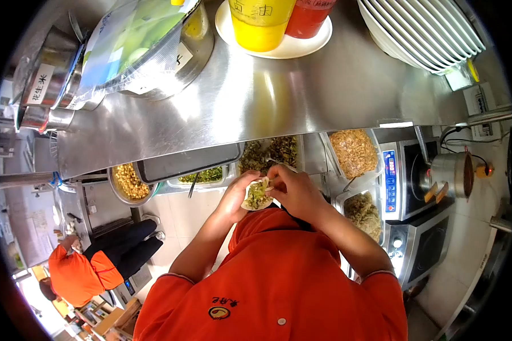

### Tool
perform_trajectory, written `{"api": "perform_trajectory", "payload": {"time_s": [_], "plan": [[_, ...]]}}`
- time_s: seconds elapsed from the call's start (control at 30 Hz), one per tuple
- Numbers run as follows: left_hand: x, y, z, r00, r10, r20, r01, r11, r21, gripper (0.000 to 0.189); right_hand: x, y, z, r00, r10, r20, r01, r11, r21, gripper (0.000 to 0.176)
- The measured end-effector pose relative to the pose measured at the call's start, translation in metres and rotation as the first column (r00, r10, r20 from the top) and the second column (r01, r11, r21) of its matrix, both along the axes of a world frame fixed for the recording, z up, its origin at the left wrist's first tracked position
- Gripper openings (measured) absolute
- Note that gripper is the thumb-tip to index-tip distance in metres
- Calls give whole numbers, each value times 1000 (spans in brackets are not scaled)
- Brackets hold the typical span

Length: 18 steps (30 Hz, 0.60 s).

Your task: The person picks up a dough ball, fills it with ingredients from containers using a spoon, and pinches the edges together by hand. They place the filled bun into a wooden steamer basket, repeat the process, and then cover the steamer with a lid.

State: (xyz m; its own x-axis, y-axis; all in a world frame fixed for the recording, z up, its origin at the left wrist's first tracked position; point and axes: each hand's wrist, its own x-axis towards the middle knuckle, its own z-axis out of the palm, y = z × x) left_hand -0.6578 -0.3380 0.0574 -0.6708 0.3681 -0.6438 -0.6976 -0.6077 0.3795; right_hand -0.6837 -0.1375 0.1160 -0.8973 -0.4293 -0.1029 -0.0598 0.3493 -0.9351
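Note:
A round dough wrapper with chopped green filling (257,196) lies cupped in my left hand (234,199), held in front of my chest. My right hand (294,192) pinches the wrapper's right edge between thumb and fingers. The pale dough rim shows around the filling, and the top is open. Just beyond both hands stands a tub of dark green chopped filling (256,158). Part of that tub is hidden by my hands and the shelf above.
A steel shelf (335,94) spans the front, bearing stacked white plates (418,34) and a yellow container (259,25). Right are a brown filling tub (354,152) and an induction cooker (407,176) with a pot (452,173). Left are a corn-coloured bowl (131,183) and another person (85,273).

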Motion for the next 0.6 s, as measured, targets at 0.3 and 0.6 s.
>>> {"api": "perform_trajectory", "payload": {"time_s": [0.3,0.6], "plan": [[5,-1,4,999,-35,-18,35,999,-28,35,3,-1,21,999,4,33,-6,998,57,23],[-1,-2,16,988,-137,75,146,980,-132,33,6,1,11,984,132,-117,-111,979,170,17]]}}
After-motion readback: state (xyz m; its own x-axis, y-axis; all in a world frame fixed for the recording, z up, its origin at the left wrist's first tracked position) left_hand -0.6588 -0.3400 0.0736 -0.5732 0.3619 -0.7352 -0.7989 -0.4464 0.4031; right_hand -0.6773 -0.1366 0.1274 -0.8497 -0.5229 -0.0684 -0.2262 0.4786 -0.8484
